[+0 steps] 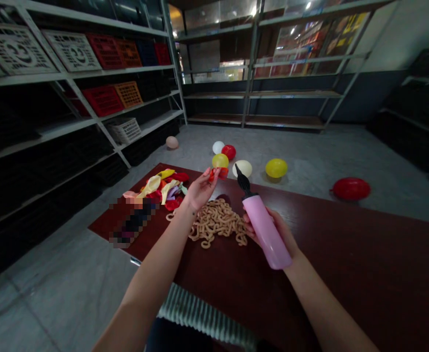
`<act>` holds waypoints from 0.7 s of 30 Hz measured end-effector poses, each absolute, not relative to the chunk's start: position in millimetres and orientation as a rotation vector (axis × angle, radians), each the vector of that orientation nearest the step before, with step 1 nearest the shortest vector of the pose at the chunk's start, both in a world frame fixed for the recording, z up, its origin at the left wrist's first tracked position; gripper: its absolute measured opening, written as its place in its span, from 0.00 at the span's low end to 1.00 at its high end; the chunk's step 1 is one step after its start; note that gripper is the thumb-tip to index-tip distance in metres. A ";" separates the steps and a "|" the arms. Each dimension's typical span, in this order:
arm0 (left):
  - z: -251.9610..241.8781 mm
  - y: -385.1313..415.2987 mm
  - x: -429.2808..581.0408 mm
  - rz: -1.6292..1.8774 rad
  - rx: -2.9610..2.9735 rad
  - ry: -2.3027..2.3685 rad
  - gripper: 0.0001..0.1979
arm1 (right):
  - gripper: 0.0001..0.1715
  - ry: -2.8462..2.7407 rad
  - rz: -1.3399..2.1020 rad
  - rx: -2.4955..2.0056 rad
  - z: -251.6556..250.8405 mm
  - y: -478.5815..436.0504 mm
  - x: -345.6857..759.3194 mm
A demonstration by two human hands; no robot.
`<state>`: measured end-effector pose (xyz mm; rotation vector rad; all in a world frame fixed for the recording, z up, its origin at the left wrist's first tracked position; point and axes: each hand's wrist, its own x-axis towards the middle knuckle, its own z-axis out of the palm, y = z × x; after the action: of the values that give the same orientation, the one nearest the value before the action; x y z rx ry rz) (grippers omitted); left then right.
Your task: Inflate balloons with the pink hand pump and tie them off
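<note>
The pink pump is above the table, the right hand wrapped round it, presumably to leave the black nozzle clear; its long axis slants forward and leftward, nozzle foremost. The left hand pinches a limp red balloon near that nozzle, tan rings heaped below.

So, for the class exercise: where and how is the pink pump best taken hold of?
Probably around the mid-barrel of the pink pump, coming from the lower right, as the right hand does. The barrel is a long, smooth cylinder that fingers can wrap, and the tapering black nozzle points away from the person, so this grip leaves it uncovered.
</note>
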<state>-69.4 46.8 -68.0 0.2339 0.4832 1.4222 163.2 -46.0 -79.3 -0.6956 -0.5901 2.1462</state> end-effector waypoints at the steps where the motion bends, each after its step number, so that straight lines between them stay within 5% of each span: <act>1: -75.6 51.1 -69.9 1.422 0.156 0.502 0.13 | 0.19 -0.589 2.156 -0.697 -80.2 -45.8 162.8; 21: -86.8 46.3 -67.5 1.580 0.353 0.598 0.12 | 0.23 -0.576 2.309 -1.012 -85.1 -56.3 140.6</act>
<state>-67.5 46.3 -86.8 0.3530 0.5985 1.5800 140.6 -56.3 -85.1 -1.0123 -0.5755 2.3092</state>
